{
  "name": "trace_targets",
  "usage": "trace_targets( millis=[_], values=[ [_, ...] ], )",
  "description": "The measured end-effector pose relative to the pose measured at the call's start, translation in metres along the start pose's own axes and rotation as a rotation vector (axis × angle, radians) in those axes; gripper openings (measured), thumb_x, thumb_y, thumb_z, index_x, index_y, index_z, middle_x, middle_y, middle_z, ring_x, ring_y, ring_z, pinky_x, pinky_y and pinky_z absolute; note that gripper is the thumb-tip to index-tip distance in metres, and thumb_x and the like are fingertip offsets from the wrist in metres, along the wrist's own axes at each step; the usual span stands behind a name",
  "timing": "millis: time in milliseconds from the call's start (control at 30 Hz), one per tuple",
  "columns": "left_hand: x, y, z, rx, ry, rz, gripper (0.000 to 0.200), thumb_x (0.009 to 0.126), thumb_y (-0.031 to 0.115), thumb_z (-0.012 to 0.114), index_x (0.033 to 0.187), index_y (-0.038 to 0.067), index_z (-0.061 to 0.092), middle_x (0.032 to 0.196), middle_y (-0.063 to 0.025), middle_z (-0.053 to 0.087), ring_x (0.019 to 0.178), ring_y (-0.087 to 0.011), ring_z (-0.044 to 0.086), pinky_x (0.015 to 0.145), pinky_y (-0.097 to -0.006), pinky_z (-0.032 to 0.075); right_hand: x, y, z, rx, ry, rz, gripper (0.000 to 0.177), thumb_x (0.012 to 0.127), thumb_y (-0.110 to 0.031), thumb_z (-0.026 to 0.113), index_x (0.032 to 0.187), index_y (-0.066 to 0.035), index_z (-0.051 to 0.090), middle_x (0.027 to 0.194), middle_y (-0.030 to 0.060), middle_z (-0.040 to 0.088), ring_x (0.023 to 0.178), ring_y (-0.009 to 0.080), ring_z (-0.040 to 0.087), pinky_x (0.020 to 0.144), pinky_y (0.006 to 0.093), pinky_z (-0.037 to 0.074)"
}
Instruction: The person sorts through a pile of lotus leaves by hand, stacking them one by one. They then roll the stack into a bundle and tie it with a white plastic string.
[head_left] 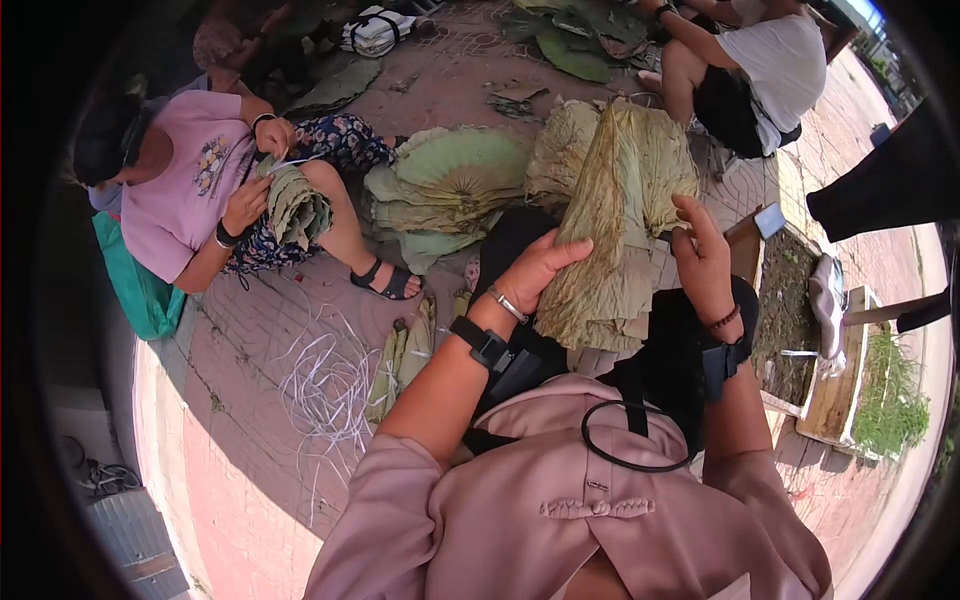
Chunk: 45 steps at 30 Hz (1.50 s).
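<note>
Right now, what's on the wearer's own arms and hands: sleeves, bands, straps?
Dusty-pink sleeves, the left sleeve and the right sleeve, leave the forearms bare. Behind the left hand sit a thin silver bangle and a black wrist strap with a boxy black unit. Behind the right hand are a dark beaded bracelet and a similar black band. No gloves.

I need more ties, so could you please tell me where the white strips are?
In the head view, the white strips lie loose on the brick ground at the left, beside tied leaf rolls, below-left of your left hand.
</note>
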<state>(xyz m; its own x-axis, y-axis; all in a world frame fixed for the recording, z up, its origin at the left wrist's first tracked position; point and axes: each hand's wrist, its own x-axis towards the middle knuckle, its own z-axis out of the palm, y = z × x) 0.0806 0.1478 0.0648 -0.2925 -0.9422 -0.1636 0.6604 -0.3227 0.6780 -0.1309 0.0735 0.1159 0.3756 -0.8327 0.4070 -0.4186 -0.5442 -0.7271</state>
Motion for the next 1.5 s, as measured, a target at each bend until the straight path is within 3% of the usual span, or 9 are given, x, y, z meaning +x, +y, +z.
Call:
trace_targets(
  millis=[333,467,567,600,667,767,1067,1233,1500],
  values=[
    [-0.002,0.017,0.019,0.085,-0.080,-0.335,0.045,0.086,0.025,0.057,0.123,0.002,0.048,0.109,-0.0073,0.060,0.094,-0.0165,0.060,0.083,-0.0305,0.049,0.000,0.010,-0.016,-0.692,-0.104,-0.292,0.064,0.067,0.005,0.058,0.125,-0.020,0.047,0.138,0.0079,0.034,0.130,0.0311,0.027,0.102,0.0520,0.023],
    [-0.002,0.015,0.016,-0.059,0.051,-0.453,0.048,0.090,0.030,0.051,0.127,0.001,0.044,0.114,-0.0104,0.057,0.102,-0.0208,0.058,0.090,-0.0351,0.045,-0.008,0.021,-0.023,-0.542,-0.184,-0.326,0.053,0.065,-0.006,0.066,0.115,-0.017,0.051,0.134,0.0039,0.041,0.129,0.0294,0.031,0.102,0.0536,0.023],
    [0.017,-0.002,-0.023,-0.270,0.079,-0.139,0.058,0.091,0.047,0.041,0.128,0.003,0.041,0.123,-0.0153,0.050,0.114,-0.0282,0.049,0.092,-0.0433,0.042,-0.012,0.029,-0.027,-0.379,-0.225,-0.220,0.045,0.065,-0.018,0.070,0.107,-0.011,0.055,0.118,0.0110,0.054,0.121,0.0312,0.041,0.100,0.0488,0.028],
    [0.026,0.002,-0.031,-0.320,-0.485,-0.363,0.067,0.086,0.055,0.045,0.130,0.004,0.038,0.130,-0.0166,0.043,0.116,-0.0305,0.045,0.090,-0.0398,0.043,-0.013,0.030,-0.026,-0.285,-0.246,-0.055,0.043,0.065,-0.024,0.069,0.102,-0.006,0.057,0.106,0.0156,0.058,0.111,0.0327,0.048,0.095,0.0456,0.034],
    [0.026,-0.006,-0.021,0.036,-0.167,-0.228,0.078,0.082,0.058,0.051,0.136,0.007,0.026,0.133,-0.0155,0.038,0.118,-0.0303,0.042,0.093,-0.0389,0.039,-0.015,0.028,-0.022,-0.182,-0.257,0.112,0.044,0.066,-0.030,0.068,0.097,-0.002,0.058,0.094,0.0201,0.061,0.101,0.0342,0.055,0.089,0.0425,0.040],
    [0.024,-0.017,0.022,0.302,-0.036,-0.019,0.083,0.078,0.051,0.063,0.137,0.012,0.020,0.132,-0.0101,0.038,0.120,-0.0260,0.040,0.096,-0.0408,0.035,-0.017,0.028,-0.004,0.100,-0.117,0.335,0.050,0.067,-0.037,0.065,0.088,0.007,0.057,0.078,0.0264,0.059,0.074,0.0385,0.060,0.068,0.0404,0.048],
    [0.034,-0.035,0.028,0.261,0.145,0.182,0.050,0.088,0.024,0.058,0.130,0.009,0.034,0.123,-0.0039,0.047,0.112,-0.0168,0.047,0.096,-0.0342,0.037,-0.038,0.027,0.030,0.251,-0.283,0.206,0.064,0.062,-0.034,0.075,0.107,0.005,0.049,0.095,0.0200,0.057,0.091,0.0320,0.057,0.079,0.0355,0.044],
    [0.028,-0.025,0.025,-0.039,0.139,0.047,0.044,0.084,0.017,0.055,0.124,0.004,0.042,0.122,-0.0066,0.050,0.113,-0.0223,0.048,0.097,-0.0388,0.038,-0.041,0.027,0.029,0.765,-0.272,0.475,0.046,0.078,-0.015,0.067,0.114,0.002,0.045,0.102,0.0107,0.058,0.093,0.0160,0.056,0.080,0.0285,0.045],
    [0.020,-0.024,0.016,-0.216,0.147,0.095,0.042,0.080,0.010,0.052,0.120,0.000,0.045,0.113,-0.0097,0.055,0.106,-0.0240,0.053,0.094,-0.0399,0.041,-0.040,0.045,0.028,1.290,-0.077,0.741,0.031,0.084,-0.004,0.053,0.114,0.002,0.048,0.106,0.0083,0.057,0.093,0.0141,0.056,0.082,0.0278,0.046]
  ],
)
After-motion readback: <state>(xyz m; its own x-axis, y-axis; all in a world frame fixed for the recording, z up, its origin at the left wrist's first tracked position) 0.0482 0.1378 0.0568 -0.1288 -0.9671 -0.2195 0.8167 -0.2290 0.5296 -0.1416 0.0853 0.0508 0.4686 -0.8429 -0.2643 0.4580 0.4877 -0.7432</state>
